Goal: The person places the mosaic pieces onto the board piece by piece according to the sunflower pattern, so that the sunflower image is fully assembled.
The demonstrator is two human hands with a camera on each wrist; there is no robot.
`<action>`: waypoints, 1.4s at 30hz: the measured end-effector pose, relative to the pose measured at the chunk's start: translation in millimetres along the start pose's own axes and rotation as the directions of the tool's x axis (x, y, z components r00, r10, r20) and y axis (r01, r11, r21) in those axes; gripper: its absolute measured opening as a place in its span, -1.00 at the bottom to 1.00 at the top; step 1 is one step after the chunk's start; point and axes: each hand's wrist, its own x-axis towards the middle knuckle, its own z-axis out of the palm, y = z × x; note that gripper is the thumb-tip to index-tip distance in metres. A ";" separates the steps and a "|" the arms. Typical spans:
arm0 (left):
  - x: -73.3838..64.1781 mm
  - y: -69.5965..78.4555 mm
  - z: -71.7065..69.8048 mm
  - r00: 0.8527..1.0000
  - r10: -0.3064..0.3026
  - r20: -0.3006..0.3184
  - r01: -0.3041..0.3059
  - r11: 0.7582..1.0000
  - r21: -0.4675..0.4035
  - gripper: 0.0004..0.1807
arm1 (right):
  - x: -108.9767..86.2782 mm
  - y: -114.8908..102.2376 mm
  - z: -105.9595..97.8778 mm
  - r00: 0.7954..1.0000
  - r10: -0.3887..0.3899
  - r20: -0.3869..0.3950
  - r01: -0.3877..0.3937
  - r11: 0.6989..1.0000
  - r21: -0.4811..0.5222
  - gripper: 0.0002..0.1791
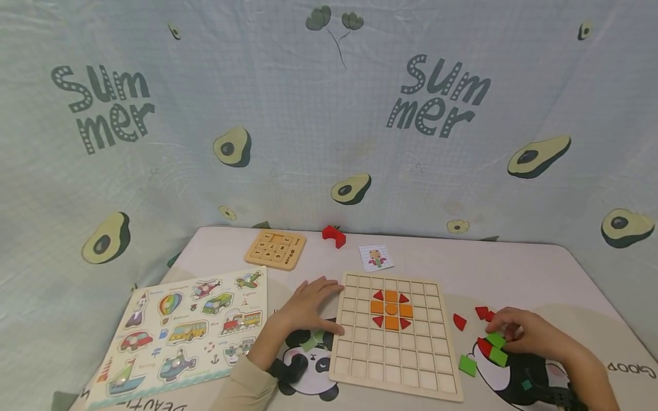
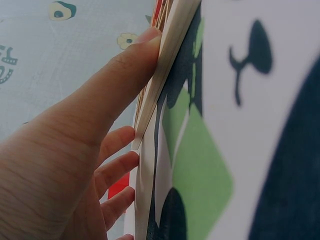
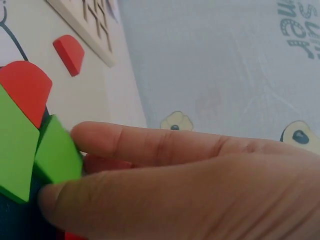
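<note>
A wooden grid board (image 1: 370, 357) lies at the middle of the table, with orange squares, an orange circle and red triangles forming a pattern in its upper cells. My left hand (image 1: 308, 308) rests at the board's left side, fingers spread, the thumb (image 2: 135, 57) touching its edge. On the right, my right hand (image 1: 534, 334) pinches a green square tile (image 3: 59, 152) at its edge between thumb and fingers. Beside that tile are a red quarter-round piece (image 3: 27, 90) and another green tile (image 1: 498, 357). A separate green tile (image 1: 468, 365) lies nearer the board.
Several red pieces lie right of the board, including a quarter-round one (image 1: 460, 322). Behind the board are a pattern card (image 1: 376, 258), a red arch block (image 1: 334, 236) and a wooden number puzzle (image 1: 275, 249). A vehicle picture board (image 1: 205, 354) occupies the left. A printed cloth (image 1: 329, 114) hangs behind.
</note>
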 end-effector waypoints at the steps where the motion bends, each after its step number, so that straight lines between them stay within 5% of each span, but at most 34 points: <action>1: 0.1 0.1 -0.1 1.000 0.000 0.001 0.000 1.000 0.000 -0.03 | 0.4 -0.6 0.9 1.000 0.002 -0.004 -0.002 1.000 -0.011 -0.74; 24: -2.9 1.5 -1.2 1.000 0.000 0.009 0.000 1.000 0.005 -0.03 | 9.2 -6.4 17.2 0.995 -0.039 -0.087 0.030 0.995 -0.099 -0.68; 28: -2.2 0.8 -0.9 1.000 0.006 0.003 -0.006 1.000 0.000 -0.03 | 13.0 -6.8 20.4 0.977 -0.170 -0.128 0.162 0.984 -0.068 -0.73; 33: -1.0 -1.2 0.5 1.000 0.023 -0.011 -0.023 1.000 0.020 -0.03 | 20.8 -10.0 24.9 0.924 -0.361 -0.126 0.368 0.929 0.036 -0.70; 42: 0.4 -1.8 1.5 1.000 0.021 -0.009 -0.020 0.999 0.036 -0.03 | 34.0 -28.4 33.6 0.892 -0.447 -0.072 0.453 0.885 0.113 -0.69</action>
